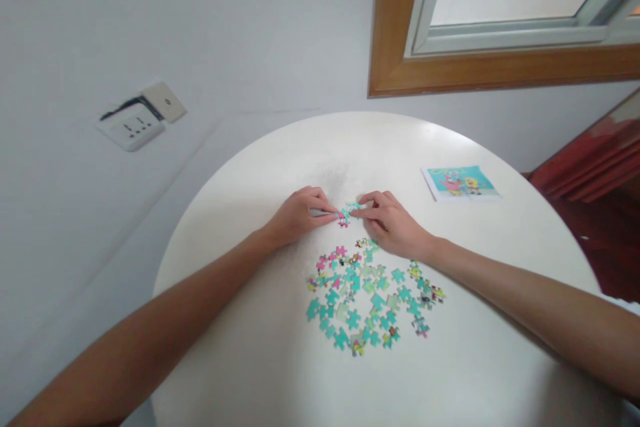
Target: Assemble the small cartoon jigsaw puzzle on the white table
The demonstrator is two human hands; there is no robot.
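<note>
My left hand (304, 213) pinches a pink jigsaw puzzle piece (343, 219) from the left, thumb and forefinger at its edge. Touching that piece on its right is a small group of teal puzzle pieces (353, 208); how they interlock is too small to tell. On this group rests the forefinger of my right hand (393, 220), with the other fingers curled and the thumb partly hidden. Nearer to me, many loose puzzle pieces (353, 319) lie spread out, mostly teal and pale green, with some pink and yellow ones.
A picture card (461, 183) with cartoon figures lies at the right on the round white table (240, 360). Behind the table are the wall with a socket (133, 125) and a wood-framed window (500, 70). Red cloth (590, 167) hangs at the far right.
</note>
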